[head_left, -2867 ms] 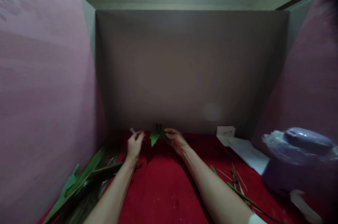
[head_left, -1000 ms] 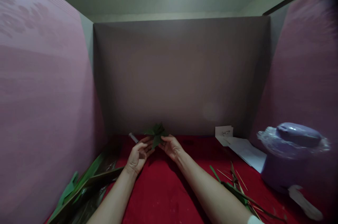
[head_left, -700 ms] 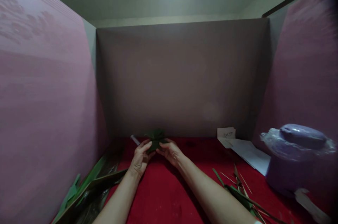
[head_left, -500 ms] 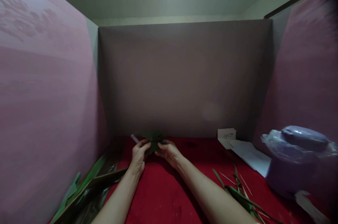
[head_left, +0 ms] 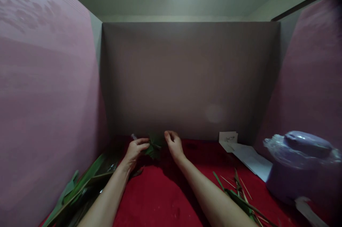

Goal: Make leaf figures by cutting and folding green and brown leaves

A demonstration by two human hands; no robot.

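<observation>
Out over the red cloth, a small green leaf piece with pointed tips [head_left: 153,149] is pinched between the thumb and fingers of my left hand [head_left: 135,151]. A pale, narrow rod-like object [head_left: 134,136] shows just behind that hand; most of it is hidden. My right hand [head_left: 175,145] is raised to the right of the leaf piece, apart from it. Its thumb and fingertips are pressed together, and whatever may be between them is too small to make out.
Long green leaves [head_left: 80,184] lie at the left by the pink wall. Leaf strips and thin sticks [head_left: 242,195] are at the lower right. White papers [head_left: 251,159] and a purple bin with a plastic liner [head_left: 291,170] stand farther right on the red cloth [head_left: 157,198].
My right hand has let go of the leaf piece and moved up, away from it. The leaf piece stays in my left hand, which has shifted slightly left and turned.
</observation>
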